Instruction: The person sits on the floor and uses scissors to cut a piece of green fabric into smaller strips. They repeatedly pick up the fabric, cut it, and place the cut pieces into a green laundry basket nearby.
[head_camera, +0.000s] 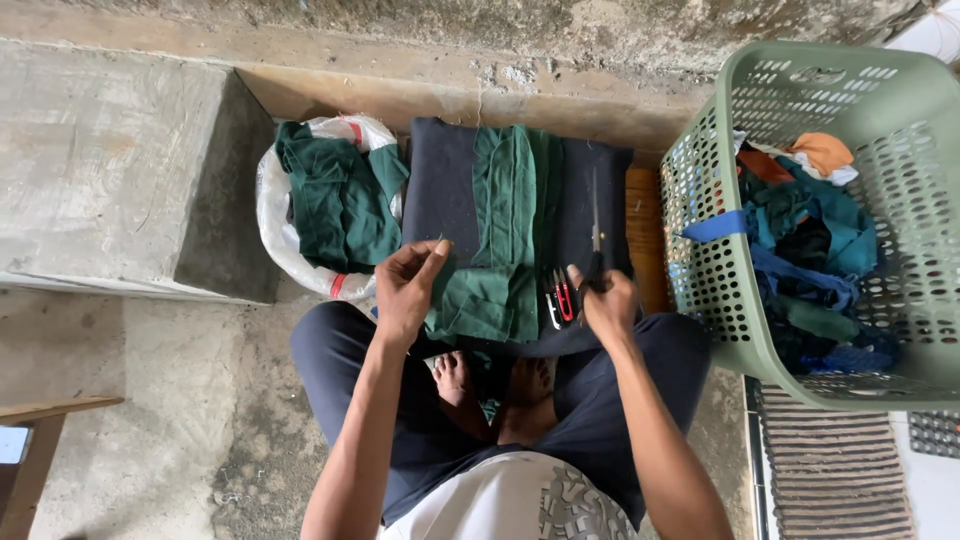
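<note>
- The person sits cross-legged on the floor with a dark board (440, 190) across the knees.
- The left hand (408, 285) pinches the left edge of a green cloth (500, 250) between thumb and fingers. The fingers are closed on the cloth.
- The green cloth lies in the middle of the dark board, folded at its near end.
- The right hand (608, 305) is closed around the handles of long scissors (596, 225). The blades point far, away from the body, and look shut.
- The blades sit just right of the cloth. If the left hand slides under them, a finger could get cut.
- Small red-handled snips (560, 297) lie on the board, just left of the right hand. A bump could knock them onto the bare feet (490, 385) below.
- If the pinch slips, the cloth could bunch up and the cut could go crooked.
- A green basket (720, 290) of cloth scraps stands at the right, near the right elbow. A wide swing could hit it.
- A white sack (275, 215) of green cloth sits at the left.
</note>
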